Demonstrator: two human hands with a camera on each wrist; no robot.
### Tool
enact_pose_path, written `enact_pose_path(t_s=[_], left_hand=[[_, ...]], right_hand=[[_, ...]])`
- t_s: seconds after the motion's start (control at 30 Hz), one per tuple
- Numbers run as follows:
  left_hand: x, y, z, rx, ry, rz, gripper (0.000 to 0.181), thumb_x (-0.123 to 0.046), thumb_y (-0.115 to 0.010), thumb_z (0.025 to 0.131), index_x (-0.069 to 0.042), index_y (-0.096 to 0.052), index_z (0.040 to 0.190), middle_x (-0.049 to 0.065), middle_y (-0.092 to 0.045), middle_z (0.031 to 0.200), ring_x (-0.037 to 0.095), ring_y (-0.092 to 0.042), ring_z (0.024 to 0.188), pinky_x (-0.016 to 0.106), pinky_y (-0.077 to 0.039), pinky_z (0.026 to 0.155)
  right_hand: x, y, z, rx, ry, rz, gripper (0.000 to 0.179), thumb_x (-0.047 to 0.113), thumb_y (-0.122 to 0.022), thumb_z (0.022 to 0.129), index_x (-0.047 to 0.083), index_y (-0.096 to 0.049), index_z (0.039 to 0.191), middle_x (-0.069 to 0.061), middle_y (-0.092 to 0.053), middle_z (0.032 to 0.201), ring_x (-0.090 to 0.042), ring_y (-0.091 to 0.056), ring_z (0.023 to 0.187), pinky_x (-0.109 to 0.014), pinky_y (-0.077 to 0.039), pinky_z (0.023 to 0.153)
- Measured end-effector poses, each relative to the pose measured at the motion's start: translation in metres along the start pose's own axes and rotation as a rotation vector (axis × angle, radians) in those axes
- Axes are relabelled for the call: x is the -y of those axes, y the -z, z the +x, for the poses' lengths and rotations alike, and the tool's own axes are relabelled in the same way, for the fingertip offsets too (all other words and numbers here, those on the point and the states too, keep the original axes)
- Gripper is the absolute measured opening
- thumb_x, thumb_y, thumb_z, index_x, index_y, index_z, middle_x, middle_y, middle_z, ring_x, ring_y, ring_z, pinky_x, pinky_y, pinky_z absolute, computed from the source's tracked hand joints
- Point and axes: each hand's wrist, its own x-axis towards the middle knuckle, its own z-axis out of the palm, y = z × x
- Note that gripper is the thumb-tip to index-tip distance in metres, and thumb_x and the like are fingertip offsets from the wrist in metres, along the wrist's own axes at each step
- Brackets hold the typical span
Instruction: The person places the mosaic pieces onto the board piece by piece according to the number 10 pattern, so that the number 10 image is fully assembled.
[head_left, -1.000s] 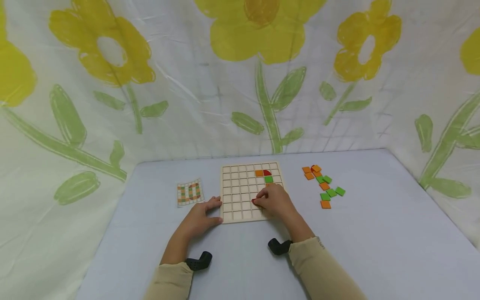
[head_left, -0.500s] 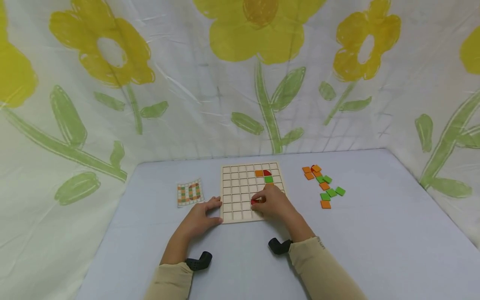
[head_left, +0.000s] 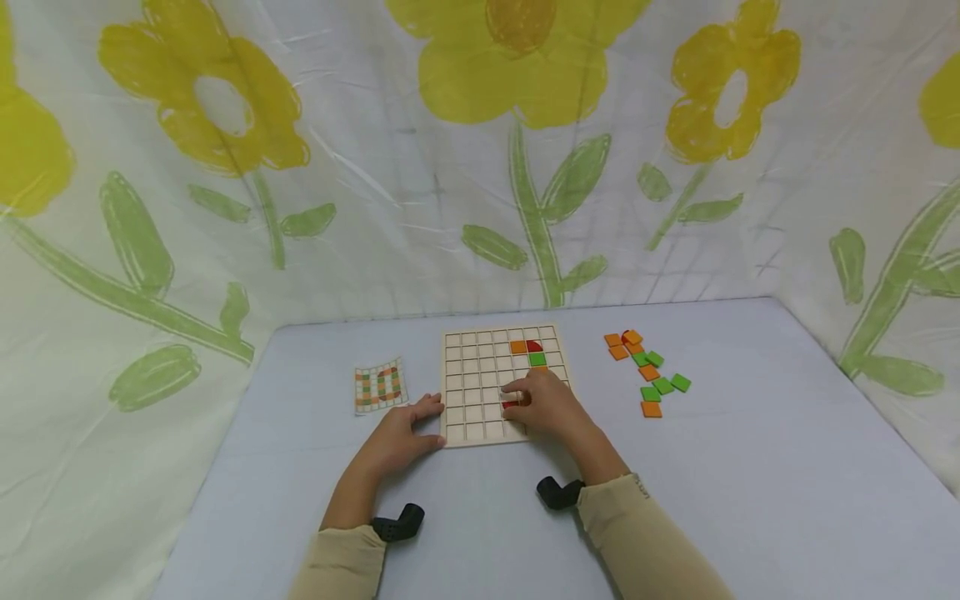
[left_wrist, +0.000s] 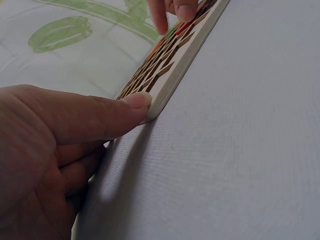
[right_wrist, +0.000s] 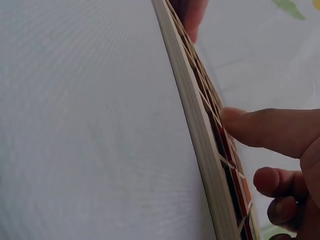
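A wooden grid board (head_left: 474, 406) lies on the table in front of me. Along its left edge rests my left hand (head_left: 397, 435), the thumb (left_wrist: 135, 100) at the near corner in the left wrist view. Over the lower right cells, my right hand (head_left: 553, 407) has thumb and index finger spread apart, the thumb tip (right_wrist: 234, 119) touching the board by a red piece (head_left: 511, 405) that sits in a cell. Farther up the board are an orange tile (head_left: 518, 347), a red rounded piece (head_left: 534, 346) and a green tile (head_left: 537, 359). My right hand covers some cells.
Left of the board lies a pattern card (head_left: 380, 385) with a coloured grid. Loose orange tiles (head_left: 651, 409) and green tiles (head_left: 680, 382) are scattered to the right, some overlapping. A flower-printed cloth (head_left: 375, 233) hangs behind the table.
My right thumb and index finger have spread from their pinch on the red piece, which now lies in its cell. The left hand stays at the board's edge.
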Motion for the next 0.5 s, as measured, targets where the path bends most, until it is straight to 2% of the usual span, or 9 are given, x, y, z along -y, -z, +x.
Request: enact_pose_path(t_s=[0.2,0.37,0.5], left_hand=[[-0.0008,0.0004,0.0008,0.002,-0.006,0.009,0.052,-0.01,-0.078,0.082,-0.007,-0.063,0.132,0.001,-0.049,0.15,0.026,-0.035,0.145,0.049,-0.029,0.119],[-0.0013,0.0013,0.0009,0.002,0.001,0.013,0.052,-0.011,-0.078,0.082,-0.008,-0.063,0.132,0.001,-0.049,0.15,0.026,-0.035,0.145,0.049,-0.029,0.119],[-0.001,0.0009,0.0001,0.004,0.012,0.004,0.053,-0.011,-0.079,0.081,-0.008,-0.063,0.132,0.0,-0.048,0.15,0.025,-0.035,0.145,0.049,-0.028,0.119]], right_hand=[[0.0013,0.0013,-0.0004,0.008,0.004,0.01,0.007,0.024,-0.079,0.083,0.022,-0.08,0.089,0.006,-0.056,0.083,-0.012,-0.046,0.078,-0.028,-0.042,0.064],[0.0011,0.0032,-0.0003,0.037,-0.021,0.053,0.008,0.023,-0.079,0.084,0.021,-0.08,0.091,0.008,-0.064,0.087,-0.01,-0.052,0.08,-0.027,-0.047,0.068],[-0.0033,0.0095,-0.002,0.04,-0.06,0.083,0.014,0.027,-0.076,0.086,0.02,-0.078,0.098,0.004,-0.063,0.081,-0.014,-0.053,0.075,-0.028,-0.046,0.063]])
